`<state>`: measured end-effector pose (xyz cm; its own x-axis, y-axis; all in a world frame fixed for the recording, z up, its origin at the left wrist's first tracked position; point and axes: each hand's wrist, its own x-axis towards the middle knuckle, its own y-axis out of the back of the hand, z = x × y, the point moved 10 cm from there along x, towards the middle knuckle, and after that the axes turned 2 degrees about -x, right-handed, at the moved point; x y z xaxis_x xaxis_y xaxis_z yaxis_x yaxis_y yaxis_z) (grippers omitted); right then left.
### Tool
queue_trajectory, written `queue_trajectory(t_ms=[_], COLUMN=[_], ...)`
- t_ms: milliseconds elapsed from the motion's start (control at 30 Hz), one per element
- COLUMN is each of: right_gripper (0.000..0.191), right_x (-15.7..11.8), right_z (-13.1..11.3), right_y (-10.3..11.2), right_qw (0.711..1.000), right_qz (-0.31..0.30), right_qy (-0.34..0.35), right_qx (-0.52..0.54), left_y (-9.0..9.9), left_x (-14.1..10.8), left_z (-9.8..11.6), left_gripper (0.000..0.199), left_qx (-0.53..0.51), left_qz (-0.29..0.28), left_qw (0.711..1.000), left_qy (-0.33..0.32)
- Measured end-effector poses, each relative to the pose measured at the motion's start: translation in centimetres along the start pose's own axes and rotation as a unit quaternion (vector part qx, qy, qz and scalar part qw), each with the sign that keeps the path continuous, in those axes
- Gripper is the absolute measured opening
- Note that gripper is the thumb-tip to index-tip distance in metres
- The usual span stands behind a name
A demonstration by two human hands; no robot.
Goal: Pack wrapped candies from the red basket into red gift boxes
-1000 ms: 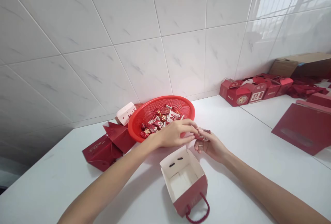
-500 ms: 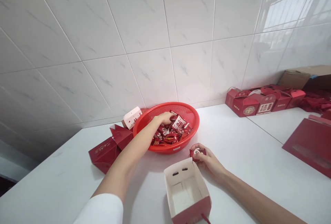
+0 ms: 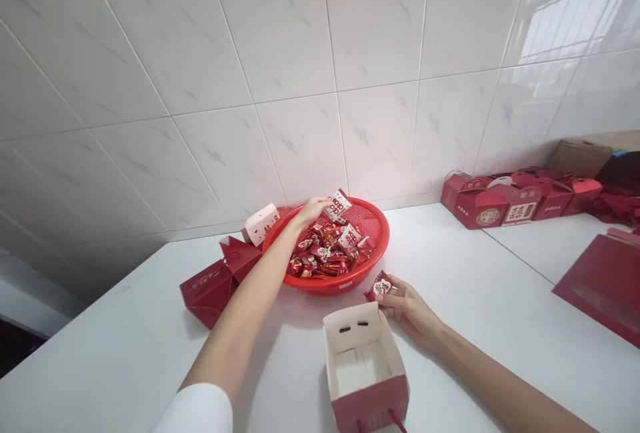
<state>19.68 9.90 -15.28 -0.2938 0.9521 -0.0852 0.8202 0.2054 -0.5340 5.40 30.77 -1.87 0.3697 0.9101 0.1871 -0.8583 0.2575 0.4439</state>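
Observation:
Above the far side of the red plastic basket [image 3: 373, 219], my left hand [image 3: 313, 209] pinches a white-and-red printed packet [image 3: 339, 205]. Several red-wrapped sweets [image 3: 320, 256] lie heaped inside the basket, with another white-and-red packet [image 3: 349, 237] on top. My right hand [image 3: 407, 306] grips a red wrapped sweet [image 3: 379, 286] between thumb and fingers, just beyond the back right corner of an open gift box [image 3: 370, 403]. The box is white inside and red outside, with two slots in its back flap and a red cord at the front. I see nothing inside it.
Left of the basket are dark red folded boxes [image 3: 210, 289] and a white-and-red box [image 3: 262, 223]. Several red gift boxes [image 3: 520, 199] line the tiled wall at right, by a cardboard carton [image 3: 580, 156]. A large red box [image 3: 603, 286] lies nearer on the white table [image 3: 475, 273].
My left hand has lifted the white-and-red packet up out of the heap. My right hand has tilted its sweet up. The view has shifted slightly.

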Motion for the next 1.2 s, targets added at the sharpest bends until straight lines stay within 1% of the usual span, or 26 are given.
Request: queue_trajectory(t_ms=[67, 100, 167, 267, 333, 367, 433, 500, 567, 600, 667, 733, 767, 833, 900, 1000, 1067, 1167, 1200], right_gripper=[0.041, 0.038, 0.033, 0.031, 0.029, 0.028, 0.026, 0.026, 0.027, 0.029, 0.034, 0.035, 0.033, 0.030, 0.030, 0.032, 0.032, 0.032, 0.032], right_x=[0.0, 0.0, -0.2, -0.5, -0.8, -1.0, -1.1, -1.1, -0.9, -0.8, -0.7, -0.6, -0.6, -0.6, -0.6, -0.5, -0.4, -0.3, -0.3], right_z=[-0.2, -0.4, -1.2, -3.0, -4.1, -4.5, -4.9, -4.6, -3.9, -3.4, -2.2, -1.3, -1.0, -0.8, -0.9, -0.9, -0.9, -0.9, -0.8], right_y=[0.2, 0.3, 0.4, 0.4, 0.4, 0.4, 0.4, 0.6, 0.7, 0.6, 0.4, 0.1, 0.0, -0.3, -0.5, -0.5, -0.4, -0.3, -0.2], right_qw=[1.000, 1.000, 1.000, 0.999, 0.998, 0.997, 0.997, 0.997, 0.998, 0.998, 0.999, 1.000, 1.000, 0.999, 0.999, 0.999, 0.999, 0.999, 0.999], right_qz=[0.004, 0.005, 0.009, 0.016, 0.018, 0.018, 0.018, 0.018, 0.016, 0.012, 0.006, 0.005, 0.005, 0.002, -0.005, -0.012, -0.013, -0.014, -0.014], right_qy=[-0.002, 0.000, 0.011, 0.042, 0.063, 0.071, 0.077, 0.072, 0.059, 0.048, 0.023, 0.004, 0.001, 0.000, 0.002, 0.001, 0.001, 0.002, 0.002], right_qx=[0.000, 0.000, -0.003, -0.008, -0.010, -0.011, -0.016, -0.023, -0.029, -0.031, -0.028, -0.027, -0.029, -0.036, -0.043, -0.050, -0.050, -0.045, -0.044], left_y=[-0.7, -1.2, -2.6, -5.8, -7.7, -8.4, -8.9, -8.2, -6.7, -5.8, -3.9, -1.2, -0.2, 1.0, 1.4, 1.0, 0.8, 1.0, 1.2], left_x=[-0.3, -0.5, -1.4, -4.0, -6.0, -6.9, -8.2, -8.4, -7.8, -7.2, -5.6, -3.9, -3.2, -2.1, -1.3, -0.9, -0.8, -0.9, -1.0], left_z=[1.3, 2.0, 3.4, 6.1, 7.8, 8.5, 9.6, 9.9, 9.2, 8.4, 6.0, 3.0, 1.9, -0.1, -1.8, -4.1, -5.3, -6.8, -7.0], left_gripper=[0.038, 0.039, 0.039, 0.037, 0.034, 0.033, 0.034, 0.035, 0.034, 0.034, 0.034, 0.036, 0.037, 0.040, 0.045, 0.047, 0.038, 0.014, 0.013], left_qx=[-0.034, -0.046, -0.065, -0.074, -0.046, -0.021, 0.035, 0.082, 0.123, 0.150, 0.229, 0.340, 0.365, 0.392, 0.403, 0.411, 0.410, 0.400, 0.394], left_qz=[-0.008, -0.014, -0.040, -0.102, -0.136, -0.143, -0.139, -0.116, -0.103, -0.103, -0.106, -0.079, -0.069, -0.064, -0.070, -0.086, -0.097, -0.106, -0.104], left_qw=[0.999, 0.999, 0.996, 0.989, 0.985, 0.984, 0.982, 0.981, 0.980, 0.978, 0.966, 0.937, 0.928, 0.916, 0.909, 0.902, 0.899, 0.898, 0.900], left_qy=[-0.012, -0.018, -0.035, -0.074, -0.098, -0.109, -0.126, -0.132, -0.119, -0.105, -0.055, 0.014, 0.035, 0.060, 0.076, 0.098, 0.115, 0.147, 0.155])
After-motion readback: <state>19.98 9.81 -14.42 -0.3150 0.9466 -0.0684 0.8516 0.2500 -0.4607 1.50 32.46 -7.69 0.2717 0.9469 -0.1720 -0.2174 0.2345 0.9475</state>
